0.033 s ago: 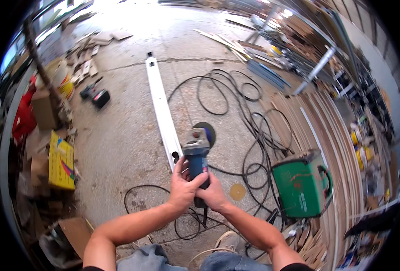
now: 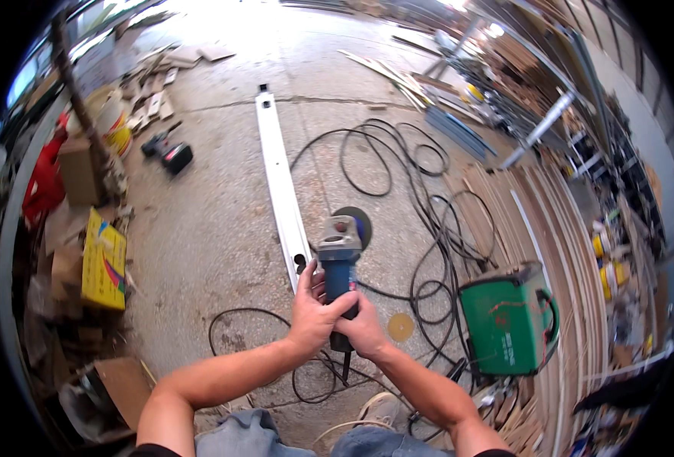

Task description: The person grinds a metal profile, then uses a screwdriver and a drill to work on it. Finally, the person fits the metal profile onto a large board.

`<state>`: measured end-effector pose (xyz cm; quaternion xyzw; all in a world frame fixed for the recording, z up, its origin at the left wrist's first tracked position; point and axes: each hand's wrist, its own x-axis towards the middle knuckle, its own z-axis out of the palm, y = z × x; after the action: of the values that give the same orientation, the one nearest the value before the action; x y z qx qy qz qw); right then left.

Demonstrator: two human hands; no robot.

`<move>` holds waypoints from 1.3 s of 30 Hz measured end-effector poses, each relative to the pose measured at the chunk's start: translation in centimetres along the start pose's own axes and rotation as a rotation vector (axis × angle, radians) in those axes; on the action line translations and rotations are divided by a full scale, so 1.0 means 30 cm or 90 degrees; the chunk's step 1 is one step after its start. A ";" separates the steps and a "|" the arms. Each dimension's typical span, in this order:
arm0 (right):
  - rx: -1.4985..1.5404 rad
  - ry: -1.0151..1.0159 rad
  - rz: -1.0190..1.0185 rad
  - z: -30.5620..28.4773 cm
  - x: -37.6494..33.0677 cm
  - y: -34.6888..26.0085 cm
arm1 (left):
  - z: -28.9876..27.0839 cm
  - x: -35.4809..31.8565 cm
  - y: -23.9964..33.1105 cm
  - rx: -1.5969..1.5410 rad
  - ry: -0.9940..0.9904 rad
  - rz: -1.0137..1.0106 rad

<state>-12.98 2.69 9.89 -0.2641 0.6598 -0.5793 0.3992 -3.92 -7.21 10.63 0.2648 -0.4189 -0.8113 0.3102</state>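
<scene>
Both my hands hold a blue angle grinder with a grey head and a dark disc, upright in front of me. My left hand wraps the body from the left, and my right hand grips it lower on the right. The grinder's head is beside the near end of a long white metal bar that lies on the concrete floor and runs away from me. The grinder's black cord hangs down between my forearms.
Black cables loop over the floor to the right. A green welding machine stands at the right, and a loose round disc lies near it. A cordless drill, a yellow box and clutter line the left. Boards are stacked at the right.
</scene>
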 end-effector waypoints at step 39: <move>0.154 1.410 0.525 -0.358 -1.854 0.505 | -0.316 0.233 -0.132 0.996 -0.526 0.295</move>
<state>9.95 56.61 7.52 0.6524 0.6221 -0.3785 -0.2099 -3.18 -15.36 1.27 -0.0025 -0.9696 -0.2437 0.0227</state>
